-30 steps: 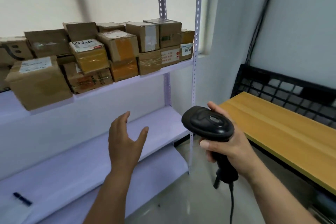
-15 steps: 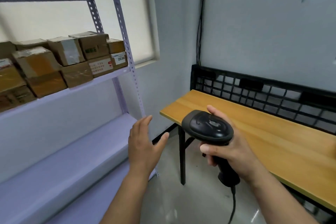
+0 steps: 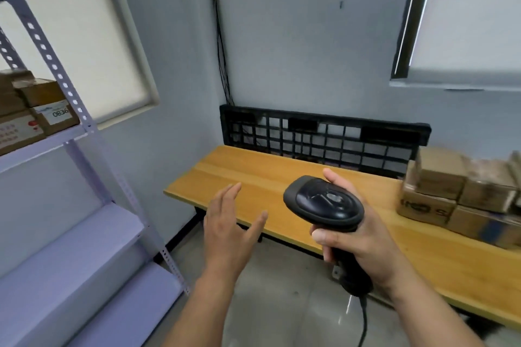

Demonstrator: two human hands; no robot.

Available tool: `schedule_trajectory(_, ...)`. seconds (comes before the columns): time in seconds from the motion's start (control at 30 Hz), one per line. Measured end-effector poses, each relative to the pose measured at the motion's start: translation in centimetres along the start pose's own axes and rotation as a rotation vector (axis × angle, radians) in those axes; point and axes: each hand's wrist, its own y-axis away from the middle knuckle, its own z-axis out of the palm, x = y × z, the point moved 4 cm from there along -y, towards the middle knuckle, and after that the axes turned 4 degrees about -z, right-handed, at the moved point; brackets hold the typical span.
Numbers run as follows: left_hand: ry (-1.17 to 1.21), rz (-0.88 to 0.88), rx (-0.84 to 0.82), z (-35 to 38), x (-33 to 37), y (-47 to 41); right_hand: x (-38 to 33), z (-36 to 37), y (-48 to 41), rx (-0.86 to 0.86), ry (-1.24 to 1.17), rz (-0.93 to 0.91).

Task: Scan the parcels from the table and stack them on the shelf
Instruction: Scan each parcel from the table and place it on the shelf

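Observation:
My right hand [image 3: 363,242] grips the handle of a black barcode scanner [image 3: 324,201] held over the near edge of the wooden table [image 3: 253,175]. Its cable hangs down below my wrist. My left hand [image 3: 228,231] is empty, its fingers straight and spread, in front of the table's left end. Several brown cardboard parcels [image 3: 462,191] are piled on the table at the far right. More parcels [image 3: 36,110] sit on the middle level of the pale metal shelf [image 3: 84,127] at the left edge.
A black plastic grid pallet [image 3: 324,138] leans against the wall behind the table. The shelf's lower levels [image 3: 70,248] hold nothing in view. Black cables [image 3: 221,51] run down the wall corner. Grey floor lies between shelf and table.
The view has swung right, from the shelf to the table, so the parcels on the table came into sight. Both hands kept their pose; the scanner stays in my right hand.

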Motion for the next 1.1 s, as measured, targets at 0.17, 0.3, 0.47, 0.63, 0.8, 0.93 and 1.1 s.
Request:
schedule_trajectory(0.17, 0.051, 0.060, -0.092, 5.5, 2.9, -1.8, 0.8, -5.0, 0.4, 0.135, 0.011, 0.031)
schedule_trajectory(0.3, 0.106, 0.082, -0.182, 10.6, 4.8, -3.4, 1.6, -8.8, -0.1, 0.229, 0.027, 0.049)
schedule_trajectory(0.47, 0.168, 0.140, -0.280, 17.6, 7.5, -6.6, 3.0, -14.1, -1.5, 0.370, 0.093, 0.070)
schedule_trajectory(0.63, 0.206, 0.200, -0.373, 24.0, 10.7, -9.9, 3.4, -19.0, -3.1, 0.494, 0.149, 0.085)
schedule_trajectory(0.8, 0.229, 0.269, -0.501, 29.6, 14.6, -11.9, 3.9, -23.5, -3.4, 0.629, 0.155, 0.115)
schedule_trajectory(0.93, 0.241, 0.335, -0.593, 33.9, 17.7, -12.6, 4.2, -26.6, -3.8, 0.714, 0.159, 0.127)
schedule_trajectory(1.1, 0.225, 0.357, -0.704, 39.1, 20.3, -13.0, 4.5, -30.1, -4.7, 0.782, 0.148, 0.099)
